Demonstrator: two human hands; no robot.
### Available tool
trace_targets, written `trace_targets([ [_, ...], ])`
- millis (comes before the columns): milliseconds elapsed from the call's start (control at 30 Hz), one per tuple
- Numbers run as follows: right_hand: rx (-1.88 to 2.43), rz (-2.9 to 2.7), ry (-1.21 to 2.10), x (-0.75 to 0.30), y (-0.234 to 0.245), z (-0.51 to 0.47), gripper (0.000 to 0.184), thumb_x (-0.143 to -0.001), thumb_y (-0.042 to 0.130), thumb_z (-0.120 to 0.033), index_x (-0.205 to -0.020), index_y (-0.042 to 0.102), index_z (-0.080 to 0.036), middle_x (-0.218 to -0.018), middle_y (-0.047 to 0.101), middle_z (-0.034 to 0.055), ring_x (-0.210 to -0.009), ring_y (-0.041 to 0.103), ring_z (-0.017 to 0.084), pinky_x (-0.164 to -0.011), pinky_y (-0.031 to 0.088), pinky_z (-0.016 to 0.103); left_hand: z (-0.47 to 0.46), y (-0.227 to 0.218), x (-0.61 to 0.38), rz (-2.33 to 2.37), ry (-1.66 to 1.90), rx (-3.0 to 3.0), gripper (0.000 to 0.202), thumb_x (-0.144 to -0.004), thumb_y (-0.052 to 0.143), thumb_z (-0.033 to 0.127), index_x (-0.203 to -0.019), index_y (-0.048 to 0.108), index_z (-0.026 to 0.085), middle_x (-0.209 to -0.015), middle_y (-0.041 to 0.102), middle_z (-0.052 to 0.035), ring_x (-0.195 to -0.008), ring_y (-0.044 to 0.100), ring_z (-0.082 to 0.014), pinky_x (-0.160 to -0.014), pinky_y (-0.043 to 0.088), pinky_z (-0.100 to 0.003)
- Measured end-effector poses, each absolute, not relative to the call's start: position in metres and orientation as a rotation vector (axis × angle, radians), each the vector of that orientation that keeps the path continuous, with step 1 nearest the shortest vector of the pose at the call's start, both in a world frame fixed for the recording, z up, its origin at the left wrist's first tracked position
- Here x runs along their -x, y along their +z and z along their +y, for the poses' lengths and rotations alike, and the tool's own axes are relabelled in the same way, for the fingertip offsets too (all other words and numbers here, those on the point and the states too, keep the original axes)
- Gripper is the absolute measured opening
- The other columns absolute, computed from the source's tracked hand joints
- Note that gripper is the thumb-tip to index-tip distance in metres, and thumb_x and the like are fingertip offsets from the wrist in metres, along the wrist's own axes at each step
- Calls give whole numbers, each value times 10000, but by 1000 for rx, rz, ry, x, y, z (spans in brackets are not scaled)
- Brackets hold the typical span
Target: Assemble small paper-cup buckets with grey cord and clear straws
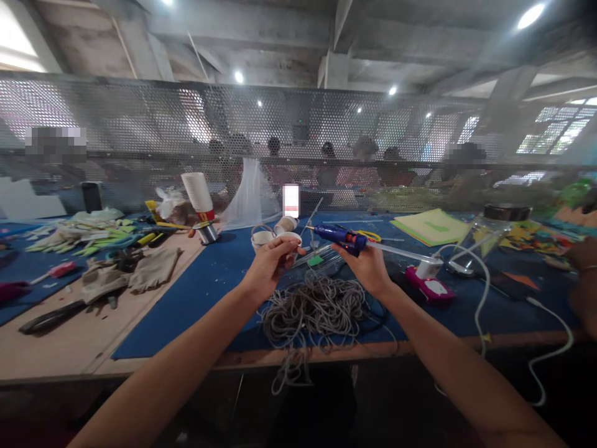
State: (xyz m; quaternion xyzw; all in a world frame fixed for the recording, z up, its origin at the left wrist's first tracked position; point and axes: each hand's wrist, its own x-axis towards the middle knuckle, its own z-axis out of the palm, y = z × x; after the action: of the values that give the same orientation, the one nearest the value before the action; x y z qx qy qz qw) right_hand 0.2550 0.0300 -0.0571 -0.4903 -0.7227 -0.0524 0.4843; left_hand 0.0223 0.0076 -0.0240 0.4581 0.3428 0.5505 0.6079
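i have the right hand wrapped around the grip of a blue glue gun, its nozzle pointing left toward the left hand, whose fingers are pinched on a white piece that they partly hide from me. just beyond the left hand i can see a white cup and a brown roll, and on the blue mat nearer to my camera lies a tangled heap of grey cord, some strands hanging over the front edge of the table.
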Motion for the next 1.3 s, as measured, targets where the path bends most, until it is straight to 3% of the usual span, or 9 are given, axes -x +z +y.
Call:
trace_targets([
  [333,1139,-1792,-160,-253,-57,28,435,-872,591,-596,-1007,709,-201,-906,724,90,-877,671,269,-773,500,371,10,-26,-21,770,1293,-1061,208,-734,755,258,-848,642,127,-785,693,-59,-489,399,-34,-402,224,-162],
  [700,1130,-1804,-203,-251,-58,26,398,-868,590,-600,-887,685,-214,-799,690,68,-794,645,252,-754,487,364,7,-22,-21,787,1300,-1055,191,-723,757,258,-824,647,140,-783,700,-51,-481,391,-40,-394,200,-183],
  [1000,1117,-1813,-185,-251,-61,27,390,-855,608,-592,-918,687,-216,-819,691,77,-833,649,261,-752,486,360,10,-26,-19,761,1300,-1064,193,-745,748,255,-829,615,142,-786,706,-55,-478,399,-31,-395,206,-163],
  [1300,1111,-1851,-157,-249,-58,23,363,-857,613,-581,-856,672,-223,-748,663,57,-750,632,235,-719,479,336,12,-28,-18,734,1306,-1076,207,-740,753,256,-811,592,148,-794,705,-53,-480,425,-32,-395,223,-162],
])
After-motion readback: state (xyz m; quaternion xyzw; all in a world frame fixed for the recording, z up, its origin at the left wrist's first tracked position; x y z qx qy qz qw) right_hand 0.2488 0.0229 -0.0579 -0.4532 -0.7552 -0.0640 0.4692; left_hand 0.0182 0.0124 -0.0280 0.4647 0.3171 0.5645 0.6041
